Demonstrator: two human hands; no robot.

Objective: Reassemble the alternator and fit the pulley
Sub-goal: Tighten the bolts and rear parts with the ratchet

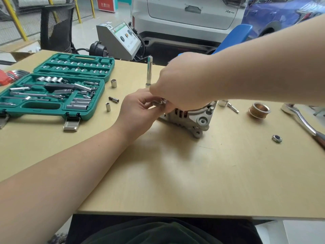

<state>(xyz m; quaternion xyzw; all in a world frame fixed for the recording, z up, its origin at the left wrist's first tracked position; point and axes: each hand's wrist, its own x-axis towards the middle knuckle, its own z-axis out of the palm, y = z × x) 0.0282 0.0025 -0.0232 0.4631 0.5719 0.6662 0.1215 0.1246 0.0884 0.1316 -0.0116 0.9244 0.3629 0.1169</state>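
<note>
Alternator (pixel 190 117): cast alu housing, dull grey, ribbed, w/ slots showing copper windings inside; lugged mounting ears w/ round holes faced the camera. Sat on the table near its middle, under both hands.
Axis: upper end hidden by the hands, so which way the shaft ran couldn't be told.
Left hand (pixel 139 110): fingers curled, pinching a small shiny metal part (pixel 158 102) at the alternator's top left edge; what the part was couldn't be told.
Right hand (pixel 177 87): reached in from the right over the alternator top, fingers curled down at the same spot, blurred; whether it held anything couldn't be told.
Pulley (pixel 258 110): copper-coloured, multi-groove, round, lay on the table right of the alternator, well apart, bore tilted up.
Nut (pixel 276 138): hex, bright steel, dark centre, lay flat, near the pulley on the camera's side.
Ratchet (pixel 302 120): chrome, smooth, long handle ran diagonally towards the right edge.
Extension bar (pixel 149 72): polished steel, stood upright behind the hands.
Loose sockets (pixel 113 83): small chrome cylinders, upright, between case and hands.
Socket case (pixel 58 92): green moulded plastic, lid open, rows of chrome sockets and bars; left on the table.
Table (pixel 193 173): pale wood-grain laminate, matt.
Writing: red sign (pixel 106 4) at rear, pale characters, not legible; white car (pixel 190 16) badge too small to read.
</note>
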